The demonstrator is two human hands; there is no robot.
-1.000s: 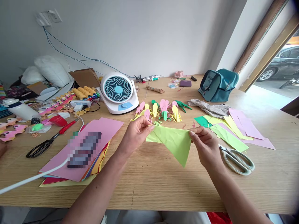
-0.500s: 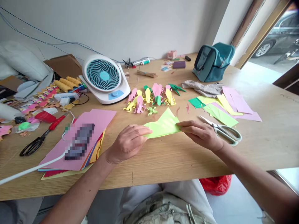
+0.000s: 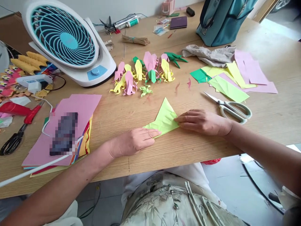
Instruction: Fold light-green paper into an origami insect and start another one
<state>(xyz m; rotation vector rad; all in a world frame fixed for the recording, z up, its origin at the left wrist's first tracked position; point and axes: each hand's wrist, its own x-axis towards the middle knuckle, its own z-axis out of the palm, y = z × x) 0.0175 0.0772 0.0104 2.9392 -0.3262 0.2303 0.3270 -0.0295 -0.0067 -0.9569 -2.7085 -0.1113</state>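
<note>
A folded light-green sheet of paper (image 3: 163, 120) lies on the table in front of me, with a pointed flap standing out at its far side and crease lines across it. At its near left corner, my left hand (image 3: 135, 141) holds it, fingers close together over the edge. My right hand (image 3: 202, 121) has the right corner under its closed fingertips; the thumb is mostly hidden. Scissors with pale handles (image 3: 231, 108) lie just beyond my right hand. Behind the sheet stand several folded paper figures in pink, yellow and green (image 3: 143, 73).
A white fan (image 3: 103, 67) stands at the back left. Left of my hands is a stack of coloured paper (image 3: 68, 103) with a blurred dark object on it. Cut sheets (image 3: 231, 88) and a grey cloth (image 3: 209, 55) lie at the right, near a teal bag (image 3: 225, 23).
The green sheet has come down from a slightly raised tilt to lie flatter on the table. My left fingers have slid further onto it. The view has tipped down and closer.
</note>
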